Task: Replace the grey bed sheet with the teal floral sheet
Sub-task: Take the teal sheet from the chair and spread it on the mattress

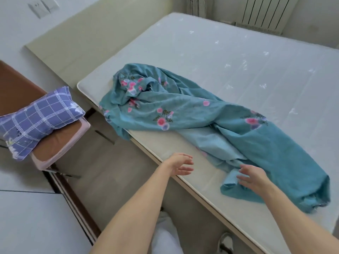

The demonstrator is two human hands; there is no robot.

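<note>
Reaching out over the bare mattress, we're looking at the teal floral sheet lying bunched in a long rope, running diagonally from the far-left edge toward our near right, pink flowers showing, left hand and right hand both hovering with fingers spread, gripping nothing.

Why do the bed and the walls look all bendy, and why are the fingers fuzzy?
Head view: the wide-angle lens curves the mattress edges and the radiator near the frame borders; the left hand and right hand look slightly smeared, probably motion blur; soft, even daylight leaves only faint shadows around the teal floral sheet.
</note>
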